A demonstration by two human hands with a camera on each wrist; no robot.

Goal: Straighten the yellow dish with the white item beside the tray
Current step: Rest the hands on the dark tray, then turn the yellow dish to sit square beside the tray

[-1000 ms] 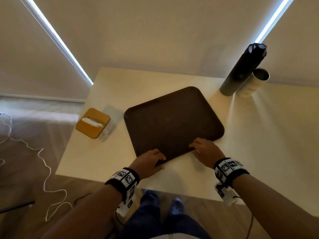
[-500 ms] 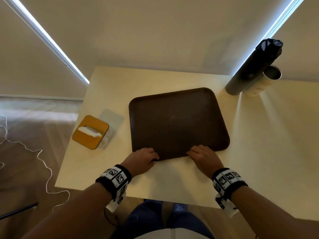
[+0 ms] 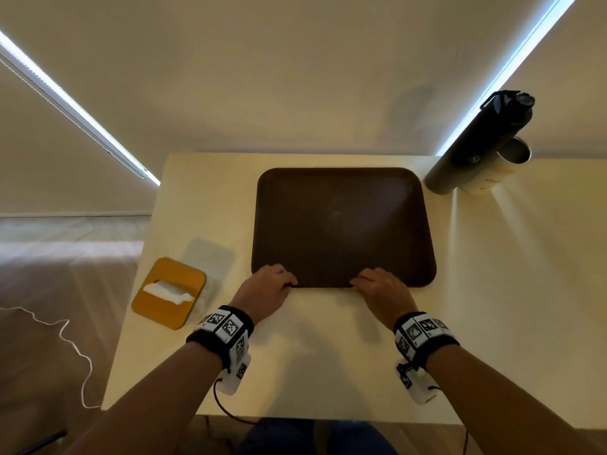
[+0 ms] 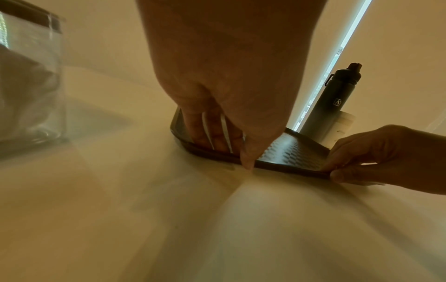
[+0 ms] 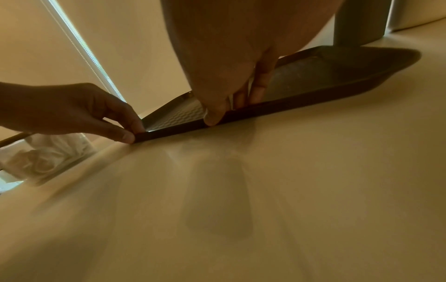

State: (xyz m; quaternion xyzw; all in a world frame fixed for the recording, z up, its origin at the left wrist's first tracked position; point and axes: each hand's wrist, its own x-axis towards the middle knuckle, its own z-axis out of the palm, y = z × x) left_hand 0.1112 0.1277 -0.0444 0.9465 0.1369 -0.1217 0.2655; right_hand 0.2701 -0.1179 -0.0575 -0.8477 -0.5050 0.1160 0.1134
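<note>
While both hands sit at the near edge of the one dark brown tray (image 3: 343, 221), the left hand (image 3: 262, 292) pinches the rim near the tray's near-left corner, fingers curled onto the inside and thumb against the outer edge; the right hand (image 3: 382, 290) pinches the same rim further right, thumb on the edge, fingers over it; each grip is closed on the tray, as both wrist views confirm; the tray lies flat on the pale surface (image 3: 328, 356), its sides roughly square to the surface's edges.

Count, task items: one yellow dish (image 3: 169, 292), lying left of the tray near the surface's left edge, apart from the tray and turned at an angle to it; one white item (image 3: 168, 291), crumpled, lying across the dish's middle; neither hand touches them.

Count, other items: one clear container (image 4: 31, 82) just beside the dish; one dark bottle (image 3: 478, 142) upright at the far right, touching or nearly touching one pale cylindrical cup (image 3: 499, 167); two marker-patterned wristbands (image 3: 223, 326), one per wrist.
</note>
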